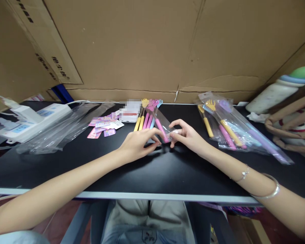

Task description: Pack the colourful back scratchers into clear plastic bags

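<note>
A pink back scratcher (159, 126) lies in a clear plastic sleeve (165, 122) at the middle of the black table (142, 169). My left hand (138, 144) and my right hand (185, 135) both pinch the near end of that sleeve with closed fingers. Just behind them several loose scratchers (145, 115) in yellow, pink and blue lie side by side, claw heads pointing away from me.
A pile of bagged scratchers (226, 127) lies at the right, empty clear bags (63, 127) and pink paper cards (104, 125) at the left. A white power strip (30, 120) sits far left. Cardboard (152, 47) walls the back; a bottle (279, 89) and bag straps (292, 118) stand far right.
</note>
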### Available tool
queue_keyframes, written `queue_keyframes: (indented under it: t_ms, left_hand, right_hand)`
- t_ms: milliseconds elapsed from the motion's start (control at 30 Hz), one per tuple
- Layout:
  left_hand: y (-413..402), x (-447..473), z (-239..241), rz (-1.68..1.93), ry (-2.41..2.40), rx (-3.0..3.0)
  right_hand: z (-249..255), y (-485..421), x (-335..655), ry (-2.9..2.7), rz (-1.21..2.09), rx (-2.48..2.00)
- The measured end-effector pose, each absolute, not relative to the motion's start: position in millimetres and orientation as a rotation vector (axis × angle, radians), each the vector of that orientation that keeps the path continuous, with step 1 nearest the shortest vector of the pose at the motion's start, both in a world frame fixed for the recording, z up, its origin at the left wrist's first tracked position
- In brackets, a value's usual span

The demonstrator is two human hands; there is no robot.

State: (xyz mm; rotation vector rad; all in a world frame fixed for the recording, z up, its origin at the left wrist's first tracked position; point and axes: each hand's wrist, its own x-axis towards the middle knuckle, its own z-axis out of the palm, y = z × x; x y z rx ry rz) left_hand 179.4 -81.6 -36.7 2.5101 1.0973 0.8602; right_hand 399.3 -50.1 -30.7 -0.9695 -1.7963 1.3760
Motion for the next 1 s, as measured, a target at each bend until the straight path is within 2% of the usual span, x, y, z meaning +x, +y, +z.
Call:
queue_keyframes:
  t_ms: [267,567,1000]
  left_hand:
    - [-81.2,178.7,-38.0,0.989,1.037,3.082]
    - [-79.1,178.8,-41.0,1.113,1.071,3.061]
    - [-78.4,175.8,-40.9,1.039,1.007,3.165]
  right_hand:
    - [-28.7,-53.1,398.0,-1.873,1.410,-0.935]
    - [-28.7,-54.9,397.4,-1.956,1.481,-0.897]
    - [-30.7,-53.8,399.6,-2.019,1.436,-0.868]
